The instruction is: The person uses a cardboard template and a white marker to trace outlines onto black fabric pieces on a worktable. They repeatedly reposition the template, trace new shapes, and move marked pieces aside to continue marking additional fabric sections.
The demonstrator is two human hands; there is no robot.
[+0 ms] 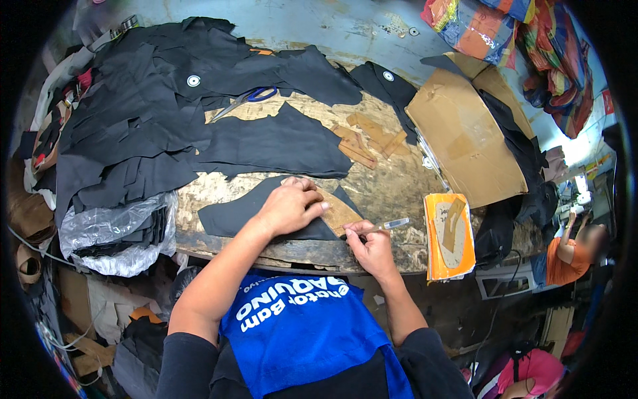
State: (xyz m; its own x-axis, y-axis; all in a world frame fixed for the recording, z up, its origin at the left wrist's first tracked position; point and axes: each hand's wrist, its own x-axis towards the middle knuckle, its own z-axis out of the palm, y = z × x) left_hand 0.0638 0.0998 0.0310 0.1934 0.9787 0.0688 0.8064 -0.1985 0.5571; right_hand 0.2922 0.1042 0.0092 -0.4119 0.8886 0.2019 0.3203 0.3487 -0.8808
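A tan template [340,216] lies on a black piece of material [229,216] near the bench's [392,189] front edge. The left hand [292,206] rests on both, its grip loosely spread, fingers slightly bent, pressing rather than clasping. The right hand's [373,251] grip is pinched around a pen [397,223], beside the template's right end. Leftward, a clear plastic bag [100,229] holds stacked black pieces [151,229]; rightward, a cardboard carton [458,143] has black material [500,116] between its panels. Scissors [264,94] lie beyond.
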